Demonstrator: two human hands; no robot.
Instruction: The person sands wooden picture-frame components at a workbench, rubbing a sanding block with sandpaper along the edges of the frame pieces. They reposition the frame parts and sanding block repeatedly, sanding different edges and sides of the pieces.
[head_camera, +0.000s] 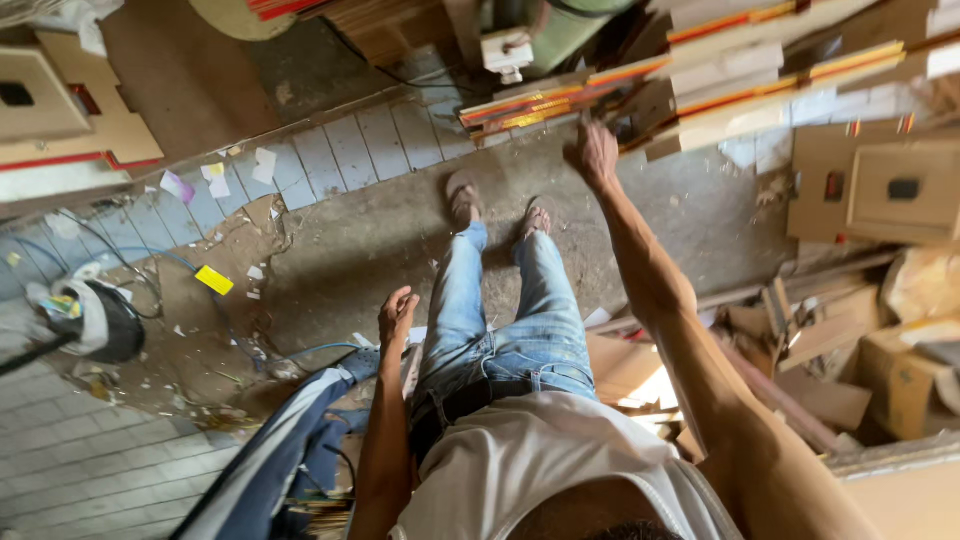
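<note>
White shirt (560, 470) and blue jeans (500, 320) fill the near foreground as a person stands on a worn concrete floor (380, 240), sandalled feet (500, 205) pointing at the far stacks. At far left, a dark round machine (95, 320) sits among cables, with a yellow tag (213, 280) and paper scraps on the ground nearby. The left hand (397, 315) hangs by the hip, its grip loose and half curled, holding nothing. To the right, the right hand (597, 155) stretches forward at arm's length to a pile of boards (560, 100) with red and yellow edges, fingers spread at the end of the stack; whether the grip has closed on a board cannot be told. Cardboard and timber offcuts (830, 360) crowd the far right. The step in hand looks like a reach for one board; drawing it out would likely call for a firm pinch on its end.
</note>
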